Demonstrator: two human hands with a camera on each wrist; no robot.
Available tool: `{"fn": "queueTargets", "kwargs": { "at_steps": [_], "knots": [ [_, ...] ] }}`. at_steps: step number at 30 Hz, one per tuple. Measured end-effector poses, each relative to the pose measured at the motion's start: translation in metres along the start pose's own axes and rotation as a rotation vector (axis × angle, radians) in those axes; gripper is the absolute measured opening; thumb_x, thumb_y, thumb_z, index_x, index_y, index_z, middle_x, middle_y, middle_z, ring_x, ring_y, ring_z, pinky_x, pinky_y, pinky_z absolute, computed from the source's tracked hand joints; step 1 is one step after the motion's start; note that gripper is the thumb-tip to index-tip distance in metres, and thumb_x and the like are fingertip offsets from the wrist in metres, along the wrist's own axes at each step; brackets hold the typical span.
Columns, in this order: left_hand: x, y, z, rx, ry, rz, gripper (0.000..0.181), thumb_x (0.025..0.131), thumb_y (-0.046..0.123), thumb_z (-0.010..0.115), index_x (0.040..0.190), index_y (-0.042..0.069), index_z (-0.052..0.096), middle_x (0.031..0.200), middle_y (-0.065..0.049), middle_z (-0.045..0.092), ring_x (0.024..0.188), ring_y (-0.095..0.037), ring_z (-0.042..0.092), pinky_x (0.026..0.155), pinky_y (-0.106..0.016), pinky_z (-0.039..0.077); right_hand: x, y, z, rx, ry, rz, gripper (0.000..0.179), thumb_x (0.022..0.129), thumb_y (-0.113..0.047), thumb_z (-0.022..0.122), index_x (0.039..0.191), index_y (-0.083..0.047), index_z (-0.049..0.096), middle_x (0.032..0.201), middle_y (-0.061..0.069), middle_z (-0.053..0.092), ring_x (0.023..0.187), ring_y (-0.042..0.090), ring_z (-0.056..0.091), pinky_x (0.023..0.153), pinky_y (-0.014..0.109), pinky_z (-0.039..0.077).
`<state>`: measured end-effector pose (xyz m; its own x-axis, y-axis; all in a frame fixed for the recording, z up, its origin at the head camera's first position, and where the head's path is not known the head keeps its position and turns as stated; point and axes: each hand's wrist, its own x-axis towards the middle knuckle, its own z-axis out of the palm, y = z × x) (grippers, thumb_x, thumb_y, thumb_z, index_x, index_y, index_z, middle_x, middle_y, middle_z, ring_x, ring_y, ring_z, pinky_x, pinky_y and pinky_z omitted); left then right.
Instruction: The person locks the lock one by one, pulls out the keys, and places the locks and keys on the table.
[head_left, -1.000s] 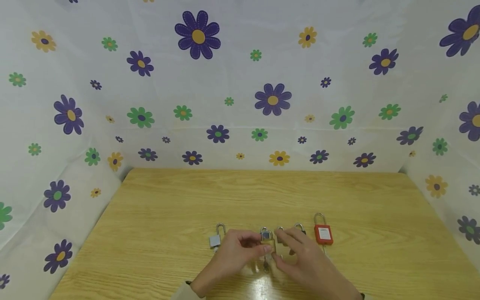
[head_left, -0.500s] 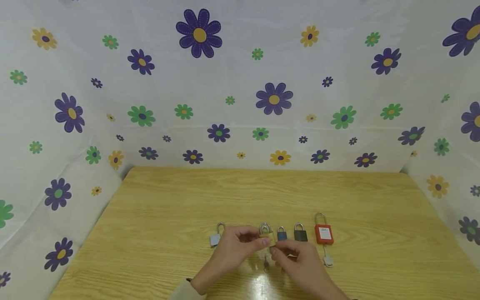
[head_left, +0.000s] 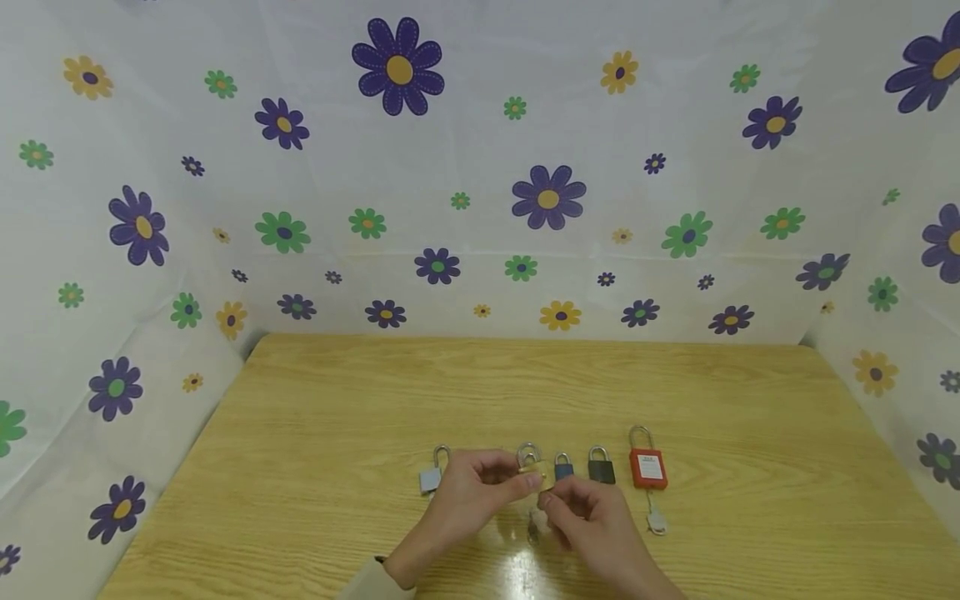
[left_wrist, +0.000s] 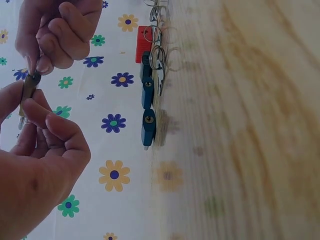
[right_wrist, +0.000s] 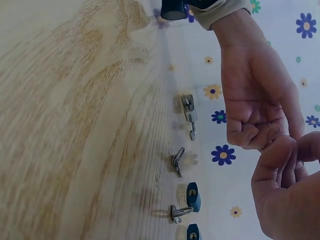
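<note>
My left hand (head_left: 474,498) holds a small brass padlock (head_left: 536,475) above the table, between thumb and fingers. Its shackle tops the body in the head view; in the left wrist view the padlock (left_wrist: 27,95) slants, its keyhole end towards the right hand (left_wrist: 62,37). The right hand (head_left: 596,518) brings thumb and forefinger together right at that end. They pinch something small, mostly hidden by the fingertips; I cannot tell what it is. Beyond the brass padlock stands a blue padlock (left_wrist: 148,129), largely covered in the head view.
A silver padlock (head_left: 430,480) with raised shackle lies to the left. Rightward stand a smaller blue padlock (head_left: 564,472), a black padlock (head_left: 602,470) and a red padlock (head_left: 648,468) with keys (head_left: 656,522). More keys (head_left: 532,530) lie between the hands. Flowered cloth (head_left: 450,167) surrounds the wooden table (head_left: 375,392).
The right hand has drawn back from the row of padlocks, uncovering the blue and black ones, and its fingertips have closed together below the brass padlock. The brass padlock has tipped in the left hand.
</note>
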<state>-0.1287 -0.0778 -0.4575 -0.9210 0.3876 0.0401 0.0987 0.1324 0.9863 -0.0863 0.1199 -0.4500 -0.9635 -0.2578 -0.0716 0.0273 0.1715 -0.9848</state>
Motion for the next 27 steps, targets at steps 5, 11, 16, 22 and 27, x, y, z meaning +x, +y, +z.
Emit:
{"fn": "queueTargets", "kwargs": {
  "at_steps": [5,11,16,22,27],
  "knots": [
    [-0.0004,0.0015,0.0008,-0.012,0.004,-0.028,0.016,0.093,0.022,0.076,0.094,0.006,0.078,0.089,-0.011,0.076,0.068,-0.002,0.060,0.062,-0.018,0.046,-0.0016,-0.0020,0.0008,-0.005,-0.010,0.016,0.022,0.102,-0.013,0.061,0.095,0.008,0.064,0.062,-0.006,0.052,0.053,0.001,0.047,0.051,0.017,0.041],
    [-0.0009,0.0034,0.0021,-0.022,0.013,-0.072,0.018,0.093,0.024,0.077,0.096,0.006,0.078,0.091,-0.009,0.077,0.074,-0.003,0.065,0.068,-0.020,0.050,-0.0025,-0.0028,0.0008,-0.019,-0.030,-0.035,0.021,0.102,-0.009,0.057,0.090,0.008,0.061,0.061,-0.006,0.049,0.054,0.000,0.046,0.051,0.019,0.041],
    [-0.0006,0.0026,0.0029,-0.024,0.018,-0.090,0.020,0.093,0.025,0.076,0.097,0.005,0.078,0.092,-0.007,0.077,0.078,-0.005,0.067,0.073,-0.022,0.053,-0.0011,-0.0031,0.0004,-0.030,-0.035,-0.041,0.020,0.101,-0.004,0.053,0.086,0.008,0.056,0.061,-0.005,0.048,0.056,0.001,0.045,0.052,0.019,0.040],
    [0.0000,0.0023,0.0022,-0.026,0.054,-0.125,0.024,0.093,0.029,0.076,0.093,0.005,0.077,0.086,0.002,0.074,0.078,-0.006,0.063,0.074,-0.025,0.053,-0.0029,-0.0007,0.0037,-0.031,-0.051,-0.009,0.015,0.097,-0.002,0.054,0.085,0.004,0.057,0.063,-0.004,0.049,0.057,0.001,0.046,0.052,0.019,0.040],
    [0.0003,0.0030,-0.0052,-0.026,0.086,-0.167,0.026,0.093,0.031,0.076,0.098,0.006,0.078,0.092,0.000,0.076,0.084,-0.009,0.064,0.078,-0.027,0.054,-0.0051,0.0010,0.0069,-0.063,-0.028,0.066,0.019,0.100,-0.013,0.060,0.094,0.003,0.068,0.074,0.003,0.062,0.062,0.002,0.053,0.056,0.019,0.046]
  ]
}}
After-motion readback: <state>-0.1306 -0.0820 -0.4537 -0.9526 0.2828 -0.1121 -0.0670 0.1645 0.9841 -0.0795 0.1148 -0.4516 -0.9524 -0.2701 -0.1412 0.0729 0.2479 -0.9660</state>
